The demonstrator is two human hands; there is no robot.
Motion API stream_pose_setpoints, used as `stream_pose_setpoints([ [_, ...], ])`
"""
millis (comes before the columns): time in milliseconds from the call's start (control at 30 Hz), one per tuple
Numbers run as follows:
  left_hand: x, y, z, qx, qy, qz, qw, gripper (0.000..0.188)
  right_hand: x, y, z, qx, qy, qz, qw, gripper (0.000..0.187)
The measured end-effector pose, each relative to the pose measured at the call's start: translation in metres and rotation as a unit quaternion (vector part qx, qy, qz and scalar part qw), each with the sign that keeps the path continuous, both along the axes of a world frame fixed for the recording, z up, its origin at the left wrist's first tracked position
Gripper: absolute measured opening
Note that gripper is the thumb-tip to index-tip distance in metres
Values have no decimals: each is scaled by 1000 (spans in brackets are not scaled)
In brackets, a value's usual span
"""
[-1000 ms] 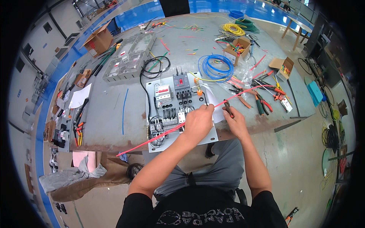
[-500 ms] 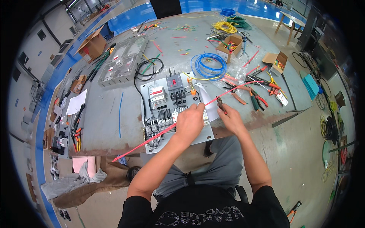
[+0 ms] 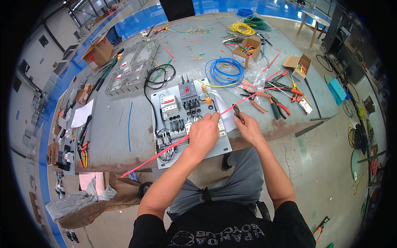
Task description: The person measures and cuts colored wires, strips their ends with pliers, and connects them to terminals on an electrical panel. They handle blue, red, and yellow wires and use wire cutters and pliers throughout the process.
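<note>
My left hand [image 3: 204, 131] is closed round a long, thin red heat-shrink tube [image 3: 155, 156], above the lower right part of a grey mounting plate [image 3: 195, 155]. The tube slants from beyond the table's near edge at the left up to the loose tools at the right. Closed on a pair of dark-jawed pliers [image 3: 236, 109], my right hand [image 3: 249, 130] is just right of the plate. The jaws meet the tube or lie right against it; whether they pinch it cannot be made out. On the plate are a dark breaker [image 3: 188, 91], a white switch [image 3: 169, 104] and black wiring.
Beyond the plate lies a blue wire coil [image 3: 224, 73]. Small boxes [image 3: 247, 53] of coloured pieces, pliers and screwdrivers [image 3: 281, 108] spread over the right side. A clear compartment tray [image 3: 131, 68] and white paper [image 3: 82, 114] are at left. Someone's brown-clad leg [image 3: 101, 206] shows beside the table.
The view has shifted slightly. Both hands keep their grips, and the pliers stay at the red tube with hardly any movement.
</note>
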State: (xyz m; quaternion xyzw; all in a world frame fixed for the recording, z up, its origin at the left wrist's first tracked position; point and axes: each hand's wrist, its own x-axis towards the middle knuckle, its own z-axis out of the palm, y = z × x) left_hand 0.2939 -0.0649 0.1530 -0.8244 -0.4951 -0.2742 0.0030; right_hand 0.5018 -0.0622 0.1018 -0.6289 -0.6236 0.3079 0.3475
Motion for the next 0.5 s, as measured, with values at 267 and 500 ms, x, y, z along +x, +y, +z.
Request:
stream_pose_setpoints([
  [267,-1,5,-3,-3,-9,-1,1000,11,2,9,-14,2,69,19,997,37],
  [500,2,10,-3,-7,-25,-6,1000,4,11,17,-24,-17,117,57,991,38],
])
